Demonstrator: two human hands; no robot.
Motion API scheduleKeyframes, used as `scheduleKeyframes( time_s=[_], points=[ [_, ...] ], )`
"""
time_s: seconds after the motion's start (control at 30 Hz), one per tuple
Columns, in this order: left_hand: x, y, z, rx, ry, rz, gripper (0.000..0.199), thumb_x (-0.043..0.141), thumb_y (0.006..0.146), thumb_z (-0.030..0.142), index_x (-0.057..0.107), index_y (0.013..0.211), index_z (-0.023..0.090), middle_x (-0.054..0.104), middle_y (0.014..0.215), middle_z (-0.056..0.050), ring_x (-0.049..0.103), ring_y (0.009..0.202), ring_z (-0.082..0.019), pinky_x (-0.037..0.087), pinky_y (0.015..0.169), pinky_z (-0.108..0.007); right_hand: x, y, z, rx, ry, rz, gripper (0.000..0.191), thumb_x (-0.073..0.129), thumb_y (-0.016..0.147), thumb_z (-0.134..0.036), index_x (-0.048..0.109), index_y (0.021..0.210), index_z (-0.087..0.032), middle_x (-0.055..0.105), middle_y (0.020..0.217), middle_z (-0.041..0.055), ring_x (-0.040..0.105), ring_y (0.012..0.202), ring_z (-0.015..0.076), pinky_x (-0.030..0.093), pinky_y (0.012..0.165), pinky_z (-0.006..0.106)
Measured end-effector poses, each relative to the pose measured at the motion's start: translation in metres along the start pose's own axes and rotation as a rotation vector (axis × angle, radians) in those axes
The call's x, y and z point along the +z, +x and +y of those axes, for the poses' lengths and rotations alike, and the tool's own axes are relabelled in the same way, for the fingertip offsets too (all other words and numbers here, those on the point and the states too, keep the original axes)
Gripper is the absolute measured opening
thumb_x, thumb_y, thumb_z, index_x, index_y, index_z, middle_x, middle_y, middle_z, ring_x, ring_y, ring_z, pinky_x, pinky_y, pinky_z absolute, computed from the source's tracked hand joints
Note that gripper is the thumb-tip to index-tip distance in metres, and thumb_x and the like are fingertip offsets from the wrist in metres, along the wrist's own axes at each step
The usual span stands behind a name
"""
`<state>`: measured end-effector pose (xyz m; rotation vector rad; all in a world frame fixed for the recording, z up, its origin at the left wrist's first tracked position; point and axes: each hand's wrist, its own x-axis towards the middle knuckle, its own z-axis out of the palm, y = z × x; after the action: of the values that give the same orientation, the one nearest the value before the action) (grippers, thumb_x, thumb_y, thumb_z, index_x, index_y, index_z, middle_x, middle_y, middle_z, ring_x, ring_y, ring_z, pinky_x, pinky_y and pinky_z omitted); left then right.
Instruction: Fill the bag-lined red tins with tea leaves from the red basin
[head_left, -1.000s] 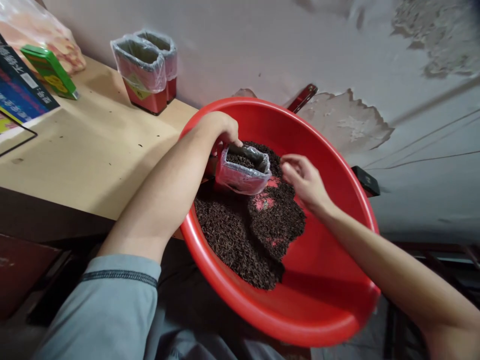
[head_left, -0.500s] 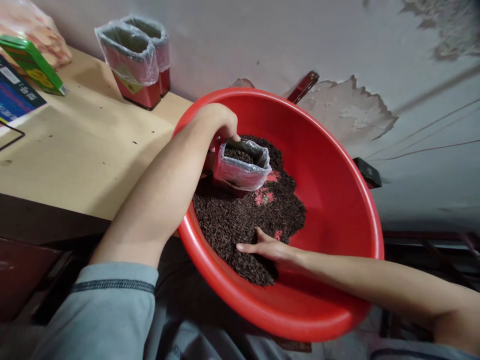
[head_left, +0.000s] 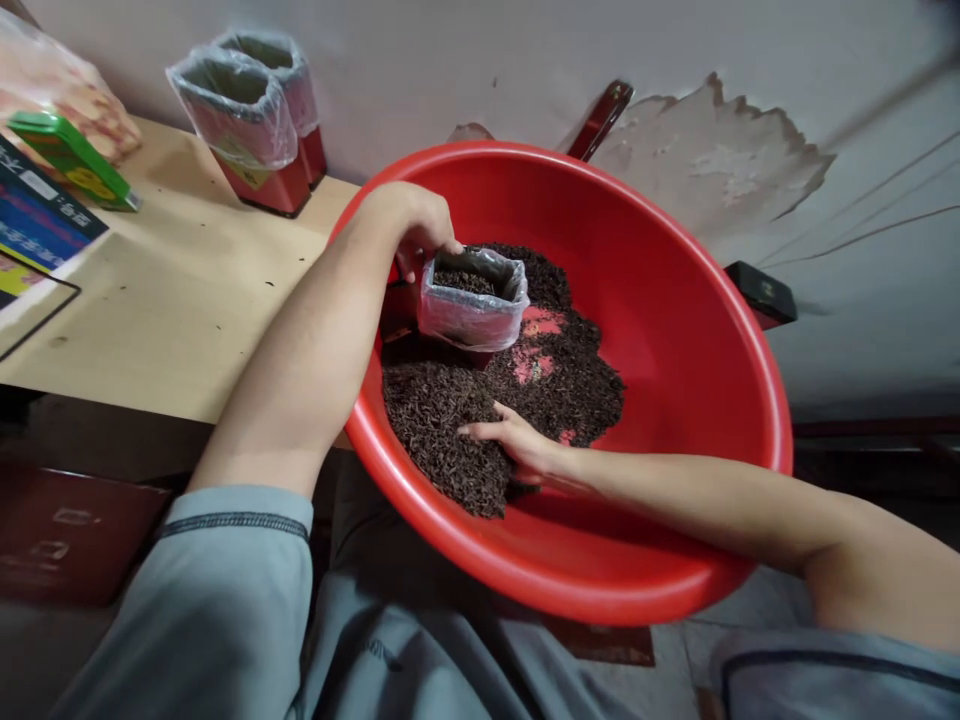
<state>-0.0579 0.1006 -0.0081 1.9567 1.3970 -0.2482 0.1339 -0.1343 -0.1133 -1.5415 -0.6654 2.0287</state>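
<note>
A large red plastic basin [head_left: 690,330] holds a heap of dark loose dried leaves [head_left: 442,440] that look like tea. Tilted in the basin's left side is a lined tin [head_left: 472,320]; clear plastic folds over its rim, and dark leaves lie inside. My left hand [head_left: 427,225] grips this tin at its far left edge, thumb at the rim, other fingers partly hidden behind. Lower down, my right hand [head_left: 517,445] reaches into the near heap. Its thumb and a finger show stretched apart; the remaining fingers are buried among the leaves.
Two more plastic-lined red tins [head_left: 259,150] stand on the wooden table [head_left: 187,290] against the wall. A green box [head_left: 75,160], a blue printed package [head_left: 45,215] and a clear bag [head_left: 67,80] lie at the left. A dark red box [head_left: 75,530] sits below.
My right hand has moved left into the near heap, pushing leaves toward the tin's side. My left hand keeps its hold on the tin. The camera view has shifted slightly.
</note>
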Motion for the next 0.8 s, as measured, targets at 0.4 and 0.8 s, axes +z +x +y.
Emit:
scheduleKeyframes(
  time_s=[0.4, 0.8],
  points=[
    [-0.001, -0.004, 0.006, -0.027, 0.005, 0.044, 0.046, 0.068, 0.088, 0.043, 0.073, 0.130, 0.023, 0.072, 0.084, -0.005, 0.071, 0.095, -0.026, 0.053, 0.080, -0.034, -0.015, -0.018, -0.111, -0.536, -0.154, 0.089, 0.040, 0.082, 0.059, -0.041, 0.064, 0.090, -0.023, 0.075, 0.077, 0.0024, 0.069, 0.063, 0.0248, 0.062, 0.060, 0.044],
    [0.001, -0.014, 0.020, 0.037, 0.028, -0.007, 0.049, 0.061, 0.084, 0.019, 0.073, 0.132, 0.024, 0.074, 0.087, -0.004, 0.073, 0.096, -0.024, 0.053, 0.081, -0.034, -0.004, 0.019, -0.174, -1.110, -0.511, 0.064, 0.051, 0.090, 0.064, -0.060, 0.070, 0.096, -0.025, 0.074, 0.113, 0.0049, 0.068, 0.109, 0.0237, 0.055, 0.101, 0.043]
  ],
)
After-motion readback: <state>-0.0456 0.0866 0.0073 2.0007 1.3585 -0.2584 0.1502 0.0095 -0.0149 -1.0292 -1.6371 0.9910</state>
